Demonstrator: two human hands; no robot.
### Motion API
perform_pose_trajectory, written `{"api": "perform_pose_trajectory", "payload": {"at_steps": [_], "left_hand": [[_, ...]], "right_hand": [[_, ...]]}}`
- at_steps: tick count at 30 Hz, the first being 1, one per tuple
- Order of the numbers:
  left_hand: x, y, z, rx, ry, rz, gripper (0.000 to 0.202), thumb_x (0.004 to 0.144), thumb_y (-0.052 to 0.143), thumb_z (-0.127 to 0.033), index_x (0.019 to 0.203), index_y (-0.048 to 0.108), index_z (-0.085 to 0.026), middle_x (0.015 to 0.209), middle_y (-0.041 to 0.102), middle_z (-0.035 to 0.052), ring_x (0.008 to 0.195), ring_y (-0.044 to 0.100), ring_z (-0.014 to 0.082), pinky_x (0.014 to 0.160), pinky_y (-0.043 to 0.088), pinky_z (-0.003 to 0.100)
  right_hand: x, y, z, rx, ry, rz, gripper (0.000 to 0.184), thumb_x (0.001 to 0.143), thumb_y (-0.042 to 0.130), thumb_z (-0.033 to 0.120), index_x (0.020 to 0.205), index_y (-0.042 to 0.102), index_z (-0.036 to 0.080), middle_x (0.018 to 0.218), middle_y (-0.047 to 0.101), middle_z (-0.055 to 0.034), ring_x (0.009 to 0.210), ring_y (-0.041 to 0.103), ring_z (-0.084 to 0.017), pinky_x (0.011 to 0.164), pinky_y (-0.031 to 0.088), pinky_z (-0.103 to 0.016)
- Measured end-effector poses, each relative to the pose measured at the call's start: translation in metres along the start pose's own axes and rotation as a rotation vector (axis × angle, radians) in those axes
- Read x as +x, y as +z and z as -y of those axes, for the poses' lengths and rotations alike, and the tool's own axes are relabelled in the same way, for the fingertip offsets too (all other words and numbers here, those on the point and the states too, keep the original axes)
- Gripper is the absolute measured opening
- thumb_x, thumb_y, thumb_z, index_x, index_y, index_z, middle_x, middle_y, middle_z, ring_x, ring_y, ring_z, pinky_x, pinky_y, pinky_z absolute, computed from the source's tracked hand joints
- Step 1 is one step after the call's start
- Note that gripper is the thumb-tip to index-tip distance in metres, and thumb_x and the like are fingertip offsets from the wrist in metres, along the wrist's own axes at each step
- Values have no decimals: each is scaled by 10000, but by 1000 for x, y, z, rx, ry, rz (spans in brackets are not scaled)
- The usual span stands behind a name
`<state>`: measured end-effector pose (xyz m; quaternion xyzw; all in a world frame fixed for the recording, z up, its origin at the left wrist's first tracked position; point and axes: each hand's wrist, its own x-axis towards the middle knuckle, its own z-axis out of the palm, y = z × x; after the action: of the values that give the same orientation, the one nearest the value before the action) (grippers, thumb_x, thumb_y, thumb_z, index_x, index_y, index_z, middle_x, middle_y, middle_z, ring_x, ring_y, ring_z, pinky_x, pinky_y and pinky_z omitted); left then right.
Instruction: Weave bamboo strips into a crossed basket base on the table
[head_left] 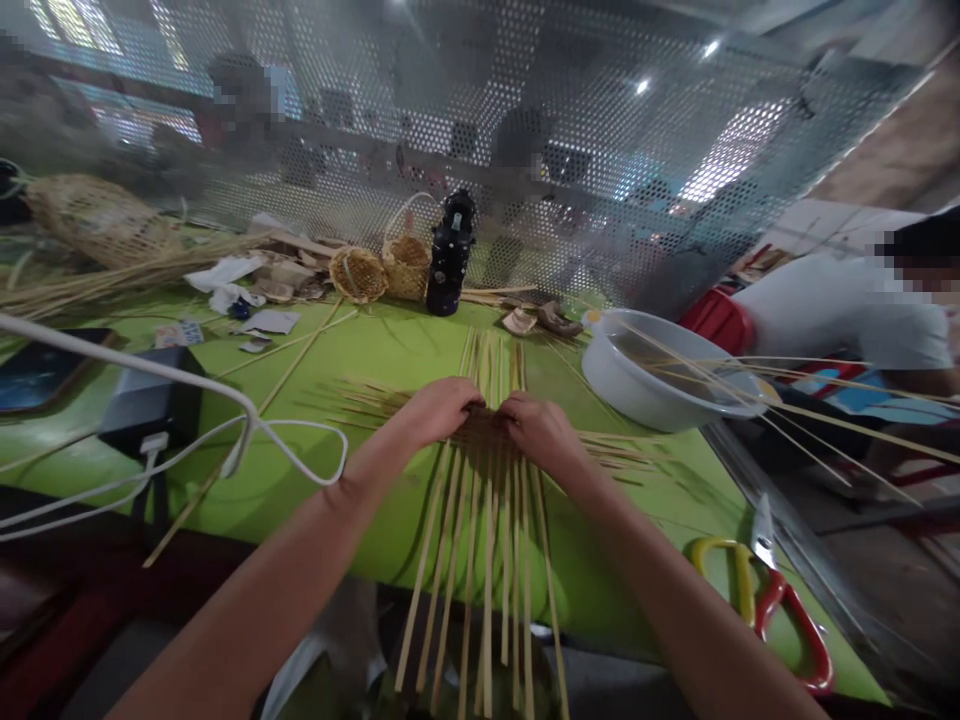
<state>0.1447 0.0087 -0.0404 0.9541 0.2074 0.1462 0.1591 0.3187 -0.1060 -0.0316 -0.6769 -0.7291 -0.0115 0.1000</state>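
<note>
Several long bamboo strips [487, 540] lie side by side on the green table [375, 360], crossed near their middle by shorter strips into a woven patch [491, 425]. My left hand [439, 410] presses on the left side of that patch with its fingers curled down. My right hand [541, 432] presses on the right side, its fingers also bent onto the strips. The two hands nearly touch over the weave.
A white basin [637, 385] holding thin strips stands at the right. Shears with yellow and red handles [765, 590] lie near the front right. Small woven baskets [386, 268] and a dark bottle [448, 255] stand at the back. White cables [187, 420] and a black box [150, 405] lie left. A person in white sits at the right.
</note>
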Motion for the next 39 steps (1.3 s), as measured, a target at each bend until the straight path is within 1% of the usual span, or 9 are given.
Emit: {"api": "perform_pose_trajectory", "payload": {"at_steps": [4,8,11,15,21,28,32,39], "left_hand": [[-4,-7,1,55,-37,15,248,867,577,-109,1021,760,-173,1055,722,79,1013,652,221,918,500,324],[-4,-11,5,44,-67,35,268,868,571,-105,1034,766,-181,1050,718,64,1000,651,208,903,491,297],[-5,-12,6,80,-74,18,312,848,554,-73,1041,766,-196,1052,703,65,1034,637,215,910,484,299],[-4,-13,2,104,-88,18,318,831,540,-50,990,770,-202,1027,688,67,1032,628,220,900,483,303],[1,-11,3,98,-98,4,278,829,557,-58,943,762,-206,989,679,63,1018,623,225,858,481,305],[4,-13,7,71,-113,37,260,832,569,-89,948,762,-219,1002,690,43,1003,635,206,815,469,281],[7,-9,7,101,-112,5,243,841,557,-95,916,754,-217,972,681,46,990,633,211,802,464,289],[7,-2,7,113,-94,-29,234,874,528,-123,904,743,-212,945,670,49,952,621,207,806,460,296]], "right_hand": [[3,-1,-4,45,-17,-12,201,931,570,126,969,760,181,988,743,-70,933,663,-184,815,433,-259],[12,-4,-2,35,-16,17,182,939,587,158,980,762,189,982,759,-64,936,671,-193,805,433,-267],[22,-5,0,47,-21,31,198,914,587,116,959,764,192,978,760,-58,940,670,-189,808,431,-261],[29,-4,-2,85,-23,39,224,882,577,73,934,762,189,952,758,-50,917,669,-181,798,429,-255],[28,-4,-1,79,4,48,271,865,546,45,921,763,197,939,755,-46,894,661,-176,772,418,-248],[29,-3,-3,75,2,54,245,874,547,60,924,748,190,937,751,-45,885,653,-168,766,401,-241],[28,-4,-1,51,23,69,266,867,523,40,914,743,183,925,744,-52,874,649,-170,760,399,-246],[26,-1,5,-10,6,56,306,887,463,18,909,734,158,959,741,-81,913,650,-184,795,409,-256]]}}
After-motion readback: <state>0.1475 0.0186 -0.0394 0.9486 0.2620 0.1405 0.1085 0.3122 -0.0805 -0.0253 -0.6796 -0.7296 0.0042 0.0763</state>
